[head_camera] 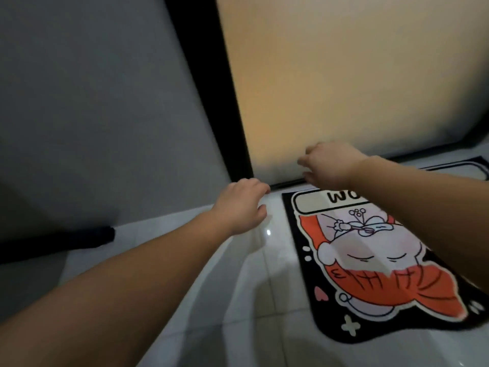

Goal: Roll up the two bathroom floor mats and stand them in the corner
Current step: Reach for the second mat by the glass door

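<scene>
A black floor mat point(370, 263) with a cartoon face, red hair and a white label lies flat on the white tiles, its far end at the door sill. A second black mat point(460, 169) with a white outline shows only as a corner at the far right. My left hand point(242, 205) hovers left of the cartoon mat's far corner, fingers curled, holding nothing. My right hand point(332, 165) hangs above that mat's far edge with fingers loosely bent and apart, empty. My right forearm hides part of the mat's right side.
A frosted glass door point(357, 83) in a black frame point(227, 102) stands straight ahead. A grey wall point(100, 107) is on the left, meeting the frame in a corner. A black bar point(66, 241) lies low along the wall at left. Glossy white tiles point(238, 300) cover the floor.
</scene>
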`<state>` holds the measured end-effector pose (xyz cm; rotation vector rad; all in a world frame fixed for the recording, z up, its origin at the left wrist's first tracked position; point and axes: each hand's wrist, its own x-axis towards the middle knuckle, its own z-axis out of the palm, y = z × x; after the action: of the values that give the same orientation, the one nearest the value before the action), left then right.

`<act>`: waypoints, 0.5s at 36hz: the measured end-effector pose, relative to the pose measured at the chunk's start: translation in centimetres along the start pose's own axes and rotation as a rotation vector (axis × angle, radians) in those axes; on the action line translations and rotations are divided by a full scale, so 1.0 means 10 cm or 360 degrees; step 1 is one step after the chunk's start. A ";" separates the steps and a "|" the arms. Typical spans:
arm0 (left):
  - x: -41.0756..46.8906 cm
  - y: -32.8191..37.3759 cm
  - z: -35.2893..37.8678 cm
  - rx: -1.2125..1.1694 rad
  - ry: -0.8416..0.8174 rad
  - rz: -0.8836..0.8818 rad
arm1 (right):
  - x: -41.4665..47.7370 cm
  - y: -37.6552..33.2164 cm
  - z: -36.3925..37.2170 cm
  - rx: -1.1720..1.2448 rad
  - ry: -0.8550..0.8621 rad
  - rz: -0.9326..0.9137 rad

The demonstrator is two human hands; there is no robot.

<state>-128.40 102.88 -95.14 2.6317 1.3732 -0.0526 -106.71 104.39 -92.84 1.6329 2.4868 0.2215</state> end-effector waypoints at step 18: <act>1.49 1.96 -0.20 0.0194 -0.0217 0.0379 | -1.55 1.92 0.51 0.0381 -0.0376 0.0836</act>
<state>-103.89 104.27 -92.19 2.8125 1.0381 -0.2874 -82.34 97.87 -93.01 2.2378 1.9328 -0.2094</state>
